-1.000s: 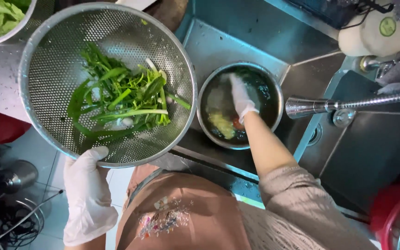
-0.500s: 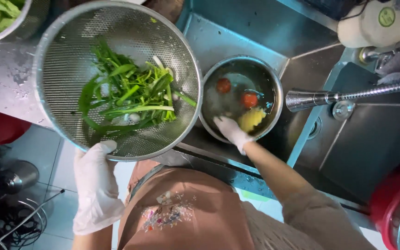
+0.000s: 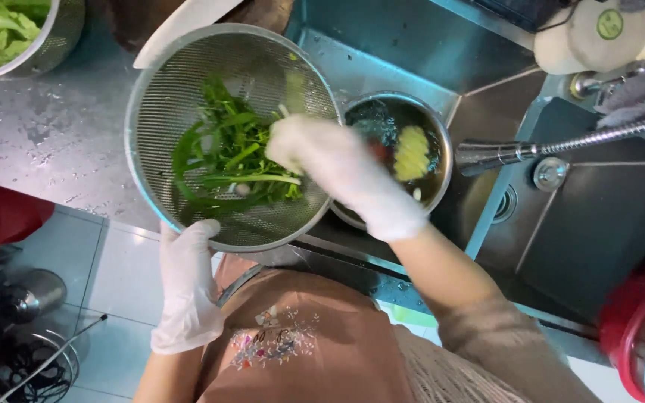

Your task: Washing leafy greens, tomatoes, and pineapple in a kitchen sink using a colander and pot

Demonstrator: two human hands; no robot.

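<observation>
Nearest the body, the white-gloved left hand (image 3: 187,287) reaches up from below with its fingers closed on the near rim of the round steel mesh colander (image 3: 160,112), holding it over the front edge of the wet steel tabletop (image 3: 54,134), beside the sink. The white-gloved right hand (image 3: 337,168) comes in from the right on a bent bare forearm, crossing the colander's right rim; it is blurred, its fingers curled toward the long green leafy stalks (image 3: 229,160) lying in the colander, though whether it grips any cannot be told. Just behind that hand, a small round steel pot (image 3: 434,127) of water with a yellow piece floating sits in the left basin of the steel sink (image 3: 412,52), under the steel tap spout (image 3: 487,154).
</observation>
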